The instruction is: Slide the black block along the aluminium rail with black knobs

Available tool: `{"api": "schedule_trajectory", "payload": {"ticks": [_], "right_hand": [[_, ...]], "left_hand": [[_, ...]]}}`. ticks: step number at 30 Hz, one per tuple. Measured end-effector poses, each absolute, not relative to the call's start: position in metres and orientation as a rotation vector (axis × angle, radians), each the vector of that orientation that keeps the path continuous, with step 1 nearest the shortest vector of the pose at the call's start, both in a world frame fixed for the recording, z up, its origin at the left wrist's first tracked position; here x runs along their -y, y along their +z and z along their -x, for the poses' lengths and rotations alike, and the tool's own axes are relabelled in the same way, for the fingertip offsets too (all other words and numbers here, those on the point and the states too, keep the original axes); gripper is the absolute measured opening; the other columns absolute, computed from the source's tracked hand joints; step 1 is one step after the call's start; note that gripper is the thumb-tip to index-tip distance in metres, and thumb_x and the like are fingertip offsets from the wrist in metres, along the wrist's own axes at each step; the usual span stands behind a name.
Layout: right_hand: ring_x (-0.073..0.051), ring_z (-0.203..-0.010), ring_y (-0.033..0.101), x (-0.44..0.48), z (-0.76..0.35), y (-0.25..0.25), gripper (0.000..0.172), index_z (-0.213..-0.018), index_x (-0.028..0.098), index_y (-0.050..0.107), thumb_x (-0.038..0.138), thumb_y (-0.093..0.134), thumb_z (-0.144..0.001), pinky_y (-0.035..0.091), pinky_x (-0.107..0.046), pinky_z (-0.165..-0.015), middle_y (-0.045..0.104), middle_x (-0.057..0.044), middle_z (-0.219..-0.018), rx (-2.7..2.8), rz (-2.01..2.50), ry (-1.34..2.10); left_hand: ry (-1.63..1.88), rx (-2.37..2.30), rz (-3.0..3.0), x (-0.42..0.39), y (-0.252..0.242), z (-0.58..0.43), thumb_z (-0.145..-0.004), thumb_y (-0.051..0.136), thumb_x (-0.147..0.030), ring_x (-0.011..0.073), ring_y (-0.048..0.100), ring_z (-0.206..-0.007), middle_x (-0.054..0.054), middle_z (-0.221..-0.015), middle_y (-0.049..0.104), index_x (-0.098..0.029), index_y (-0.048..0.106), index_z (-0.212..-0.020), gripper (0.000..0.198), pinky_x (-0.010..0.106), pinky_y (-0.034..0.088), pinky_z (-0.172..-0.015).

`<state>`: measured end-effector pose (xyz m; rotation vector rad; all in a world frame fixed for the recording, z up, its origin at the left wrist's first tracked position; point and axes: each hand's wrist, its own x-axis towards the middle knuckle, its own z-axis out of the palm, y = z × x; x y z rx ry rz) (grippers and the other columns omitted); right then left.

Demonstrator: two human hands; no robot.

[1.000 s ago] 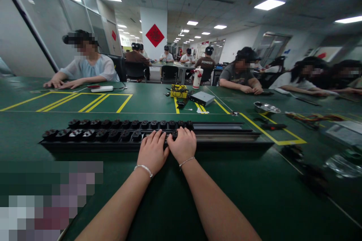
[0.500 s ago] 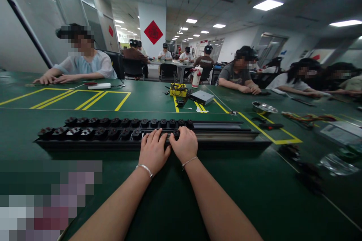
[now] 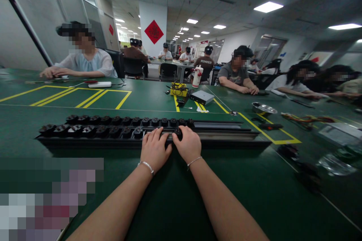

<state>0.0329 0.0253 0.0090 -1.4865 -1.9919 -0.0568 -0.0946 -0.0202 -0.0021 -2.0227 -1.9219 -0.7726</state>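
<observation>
Two long black metal channels lie side by side across the table in front of me. Black socket-like modules [image 3: 101, 131] fill the left part of the near channel [image 3: 226, 135], and similar ones [image 3: 145, 121] run along the far channel [image 3: 217, 125]. My left hand [image 3: 155, 150] rests on the near channel with its fingers stretched out, just right of the last module in that row. Pinched between the thumb and fingers of my right hand [image 3: 189, 145] is a single black module [image 3: 178, 133], at the near channel; whether it sits inside is hidden.
Beyond the channels are a yellow box with black cable [image 3: 178, 89], a grey box [image 3: 201, 97] and a white cup [image 3: 197, 76]. On the right lie a metal bowl [image 3: 264, 108], coloured wires [image 3: 307, 119] and a clear plastic bag [image 3: 336, 163]. Several people sit around the table.
My right hand has shifted slightly to the right, still on the module. My left hand has hardly moved. The person at the far left has drawn their hands a little closer.
</observation>
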Motion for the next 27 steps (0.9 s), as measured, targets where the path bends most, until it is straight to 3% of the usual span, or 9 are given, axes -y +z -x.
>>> {"api": "schedule_trajectory", "payload": {"ticks": [27], "right_hand": [[-0.021, -0.105, 0.055, -0.0281, -0.0314, 0.0084, 0.028, -0.097, 0.019, 0.063, 0.035, 0.049, -0.079, 0.037, -0.031, -0.091, 0.067, -0.007, -0.098, 1.983, 1.458, -0.081]], "left_hand": [[-0.819, 1.968, 2.0, 0.02, -0.0002, 0.0931, -0.076, 0.049, -0.036, 0.0234, 0.045, -0.117, 0.004, -0.129, 0.052, -0.027, 0.063, -0.1, 0.029, 0.042, 0.031, -0.1]]}}
